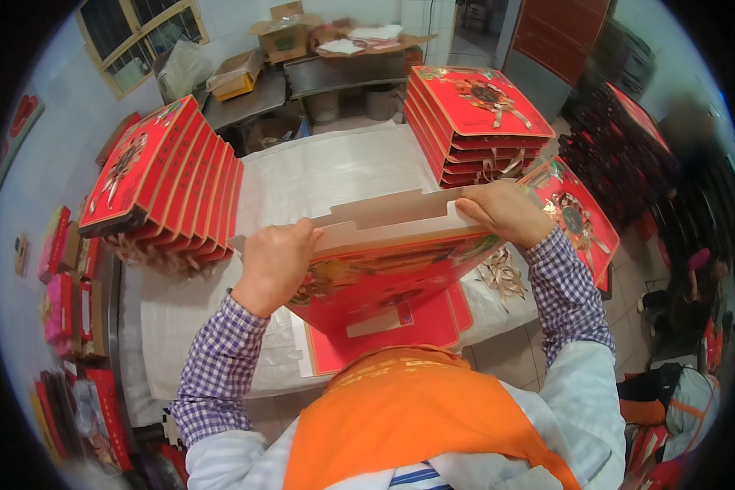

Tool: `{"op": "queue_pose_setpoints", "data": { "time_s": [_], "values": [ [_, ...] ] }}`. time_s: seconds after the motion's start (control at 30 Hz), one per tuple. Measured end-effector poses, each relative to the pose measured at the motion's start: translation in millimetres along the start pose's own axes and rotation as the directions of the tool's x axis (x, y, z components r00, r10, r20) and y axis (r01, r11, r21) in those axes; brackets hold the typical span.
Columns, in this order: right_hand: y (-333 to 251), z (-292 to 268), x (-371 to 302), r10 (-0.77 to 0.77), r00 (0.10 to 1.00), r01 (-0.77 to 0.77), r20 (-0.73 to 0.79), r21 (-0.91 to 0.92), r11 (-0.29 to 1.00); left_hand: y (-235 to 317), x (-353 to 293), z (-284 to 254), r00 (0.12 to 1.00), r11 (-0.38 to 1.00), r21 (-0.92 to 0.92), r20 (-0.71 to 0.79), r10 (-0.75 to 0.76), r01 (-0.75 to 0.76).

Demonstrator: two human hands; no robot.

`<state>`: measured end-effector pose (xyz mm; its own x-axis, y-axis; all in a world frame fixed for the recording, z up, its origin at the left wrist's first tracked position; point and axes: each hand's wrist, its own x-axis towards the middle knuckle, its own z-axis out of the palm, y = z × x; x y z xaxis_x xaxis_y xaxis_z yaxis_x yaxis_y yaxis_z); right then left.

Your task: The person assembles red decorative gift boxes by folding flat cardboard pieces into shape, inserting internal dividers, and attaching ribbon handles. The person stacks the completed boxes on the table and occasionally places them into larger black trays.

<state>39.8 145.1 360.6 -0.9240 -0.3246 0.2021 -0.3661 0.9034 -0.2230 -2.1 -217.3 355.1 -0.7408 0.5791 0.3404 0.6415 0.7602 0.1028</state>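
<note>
Between my hands a red printed carton (384, 286) stands on edge, its pale flaps uppermost. My left hand (273, 265) is closed round the left end of the top edge, thumb on the flap. At the other end my right hand (506, 212) grips the same edge, its thumb pressed on the white flap. Flat red cardboard (416, 333) lies on the table under the carton's lower edge. A small heap of gold ribbons (502, 278) rests on the table close to my right wrist. The carton's far face and inside are mostly hidden.
Stacked red gift boxes with ribbons (131, 167) rise at the left of the white-covered table (327, 163). Another stack (478, 98) stands far right, and one red box (576, 216) lies near my right forearm. Cardboard boxes (290, 41) sit on the back counter.
</note>
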Motion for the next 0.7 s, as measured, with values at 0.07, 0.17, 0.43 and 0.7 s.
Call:
{"op": "queue_pose_setpoints", "data": {
  "time_s": [0.07,0.17,0.43,0.7],
  "values": [
    [-1,-6,2,0.028,0.995,-0.026,0.093,-0.021,0.999,-4,6,0,0.998,0.999,-0.032,0.046,-0.03,0.032],
    [-1,-7,5,0.067,0.989,-0.061,0.129,-0.052,0.997,-13,8,1,0.998,0.98,-0.198,0.039,0.041,-0.033],
    [-3,-27,5,-0.117,0.979,0.113,0.167,0.032,0.993,-31,7,-35,0.889,0.85,-0.497,0.452,0.081,0.175],
    [32,-38,-12,-0.064,0.969,0.073,0.24,-0.029,0.997,-29,-3,-80,0.892,0.875,-0.48,0.419,0.168,0.061]
  ]
}}
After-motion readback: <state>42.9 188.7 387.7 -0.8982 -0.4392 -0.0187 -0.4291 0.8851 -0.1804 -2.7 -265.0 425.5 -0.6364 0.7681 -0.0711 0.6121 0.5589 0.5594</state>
